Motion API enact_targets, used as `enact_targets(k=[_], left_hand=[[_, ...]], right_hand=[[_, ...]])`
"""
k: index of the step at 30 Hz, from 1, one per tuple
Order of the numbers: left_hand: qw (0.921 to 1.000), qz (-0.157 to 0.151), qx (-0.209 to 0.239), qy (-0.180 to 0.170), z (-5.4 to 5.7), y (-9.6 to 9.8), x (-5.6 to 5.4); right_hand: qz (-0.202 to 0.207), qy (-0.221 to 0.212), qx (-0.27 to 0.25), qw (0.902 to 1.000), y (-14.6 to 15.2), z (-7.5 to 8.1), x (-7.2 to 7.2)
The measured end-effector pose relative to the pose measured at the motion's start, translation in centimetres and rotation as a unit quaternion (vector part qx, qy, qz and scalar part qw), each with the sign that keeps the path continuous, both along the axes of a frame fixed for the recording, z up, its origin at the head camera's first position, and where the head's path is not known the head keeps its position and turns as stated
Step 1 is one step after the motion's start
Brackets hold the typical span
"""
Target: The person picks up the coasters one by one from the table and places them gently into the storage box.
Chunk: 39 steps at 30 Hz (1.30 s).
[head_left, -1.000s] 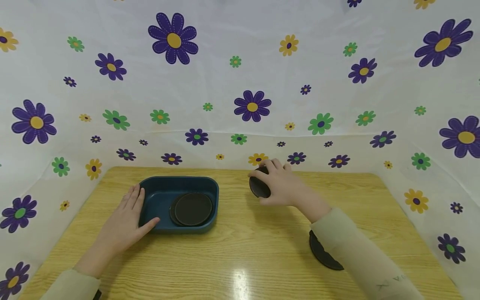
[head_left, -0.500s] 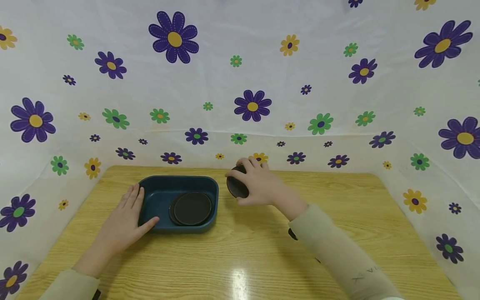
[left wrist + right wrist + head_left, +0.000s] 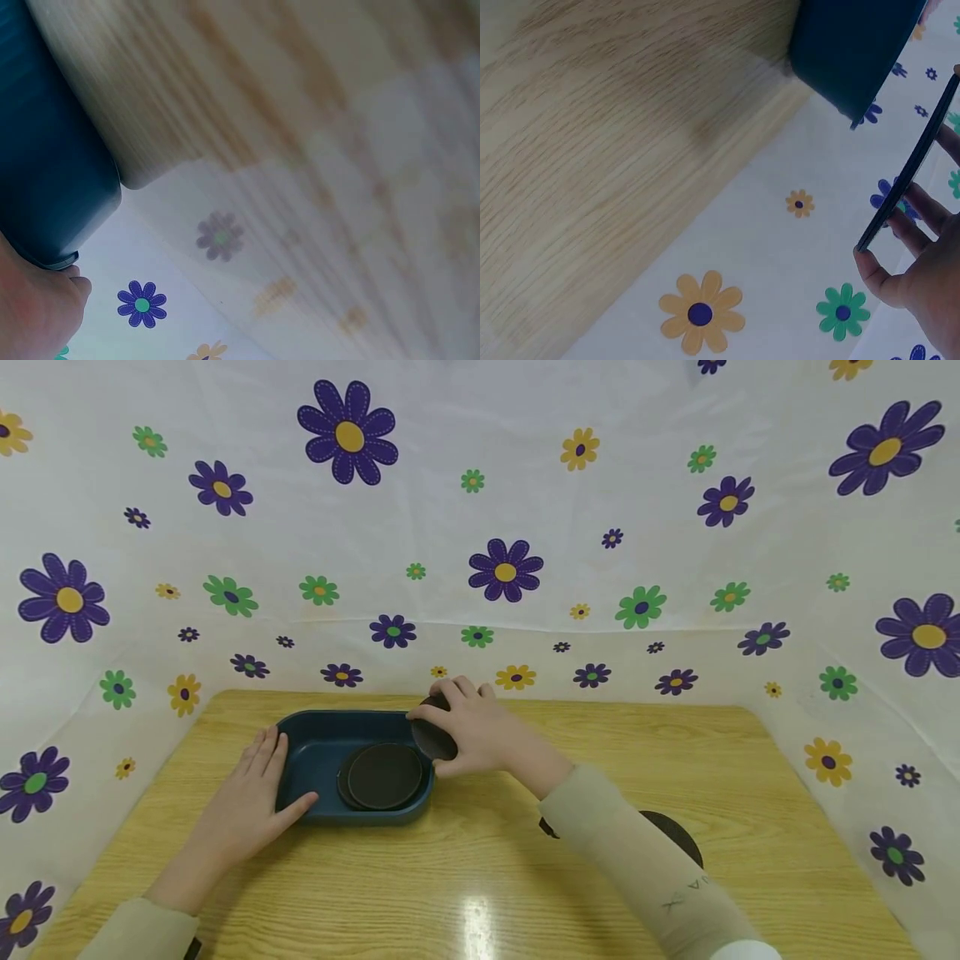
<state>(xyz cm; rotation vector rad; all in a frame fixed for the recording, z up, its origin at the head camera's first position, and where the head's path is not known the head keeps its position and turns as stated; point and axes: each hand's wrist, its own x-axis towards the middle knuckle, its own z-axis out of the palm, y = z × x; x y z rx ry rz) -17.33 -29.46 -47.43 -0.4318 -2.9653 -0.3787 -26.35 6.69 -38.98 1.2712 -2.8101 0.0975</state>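
A blue rectangular bin (image 3: 311, 777) stands at the left of the table. My left hand (image 3: 247, 810) rests on its left end, fingers straight along the rim and thumb over the front edge. The left wrist view catches that hand (image 3: 37, 307) against the bin's outer wall (image 3: 60, 150). My right hand (image 3: 483, 731) grips a thin black round coaster (image 3: 433, 739) by its edge, tilted, overlapping the bin's right rim. Seen edge-on in the right wrist view, the coaster (image 3: 904, 176) sits between thumb and fingertips. Black coasters (image 3: 386, 781) lie overlapped inside the bin's right half.
Another black disc (image 3: 678, 833) lies on the wooden table (image 3: 420, 885), partly hidden beneath the right sleeve (image 3: 637, 860). A white flowered cloth (image 3: 480, 527) rises behind the table and along both sides.
My right hand has carried the coaster leftward from the open table to the bin's right rim. The left hand and the bin have stayed put.
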Motion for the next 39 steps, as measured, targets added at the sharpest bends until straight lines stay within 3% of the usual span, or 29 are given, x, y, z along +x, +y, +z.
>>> enact_targets(k=[11,39], left_hand=[[0.9998,0.009,-0.004,-0.019,0.5,0.3,0.0],[1.0,0.002,-0.006,-0.004,0.4,0.2,-0.1]], right_hand=[[0.018,0.006,0.032,0.9993,-3.1,-0.6,0.4],[0.07,-0.008,0.08,0.9943,-9.2,-2.2,1.3]])
